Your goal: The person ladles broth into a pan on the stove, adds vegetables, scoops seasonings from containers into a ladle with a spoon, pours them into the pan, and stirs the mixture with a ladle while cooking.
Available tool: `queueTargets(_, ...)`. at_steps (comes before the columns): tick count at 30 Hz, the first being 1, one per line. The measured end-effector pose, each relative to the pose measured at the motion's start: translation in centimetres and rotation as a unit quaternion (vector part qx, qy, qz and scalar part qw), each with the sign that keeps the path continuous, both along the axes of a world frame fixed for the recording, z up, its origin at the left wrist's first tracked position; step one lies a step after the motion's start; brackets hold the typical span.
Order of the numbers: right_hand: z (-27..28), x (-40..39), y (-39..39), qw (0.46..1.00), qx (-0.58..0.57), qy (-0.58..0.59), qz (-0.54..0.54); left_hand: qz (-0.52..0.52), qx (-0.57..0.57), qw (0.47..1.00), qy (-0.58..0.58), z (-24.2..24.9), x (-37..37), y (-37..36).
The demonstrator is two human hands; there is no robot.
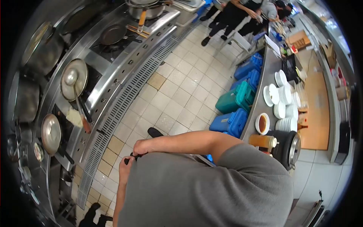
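My right hand is closed at the front of my grey shirt, its arm bent across from the right. Just below it, my left hand is also closed, against the shirt's edge. A small black thing shows between the two hands; its shape is partly hidden by the fingers. A black shoe stands on the tiles just above my right hand.
A stove with pans and a ladle runs along the left. Blue and green bins stand under the right counter, which holds stacked white bowls and a sauce bowl. People stand at the top. Dark shoes show bottom left.
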State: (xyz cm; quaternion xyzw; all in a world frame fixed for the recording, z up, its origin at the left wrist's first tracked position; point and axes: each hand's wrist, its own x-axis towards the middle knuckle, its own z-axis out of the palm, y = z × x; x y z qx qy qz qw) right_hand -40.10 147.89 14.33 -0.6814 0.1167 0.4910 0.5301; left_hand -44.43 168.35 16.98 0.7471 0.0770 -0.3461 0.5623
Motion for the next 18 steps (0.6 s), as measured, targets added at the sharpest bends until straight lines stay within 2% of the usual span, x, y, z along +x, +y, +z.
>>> queueTargets(2, 0.6, 0.0, -0.8, 0.999, -0.009, 0.041, -0.010, -0.021, 0.003, 1.000, 0.003, 0.6, 0.3, -1.4)
queueTargets(4, -0.1, -0.5, -1.2, 0.994, -0.066, -0.043, 0.069, -0.038, 0.007, 0.999, 0.007, 0.5, 0.6, -2.1)
queueTargets(7, -0.9, -1.4, -2.2, 0.997, -0.073, -0.020, 0.032, -0.058, -0.004, 0.998, -0.005, -0.8, 0.6, -2.6)
queueTargets(9, -1.3, -1.8, -3.0, 0.998, -0.060, 0.002, 0.005, -0.031, -0.009, 0.999, 0.005, -0.7, 0.3, -3.2)
queueTargets(13, -5.3, -2.2, -2.6, 1.000, -0.016, 0.020, -0.009, -0.045, 0.049, 0.998, -0.019, 0.6, 0.3, -4.3)
queueTargets(15, -5.4, -2.2, -2.6, 1.000, -0.014, 0.013, 0.001, -0.029, -0.015, 0.999, 0.015, 0.2, 0.2, -4.5)
queueTargets(16, -5.2, -2.1, -2.7, 1.000, -0.017, 0.012, -0.003, -0.014, -0.012, 1.000, 0.009, 0.2, 0.2, -4.6)
queueTargets(18, -4.9, -1.6, -2.5, 0.998, -0.047, 0.013, 0.035, -0.019, 0.009, 0.997, 0.078, 0.3, 0.2, -4.7)
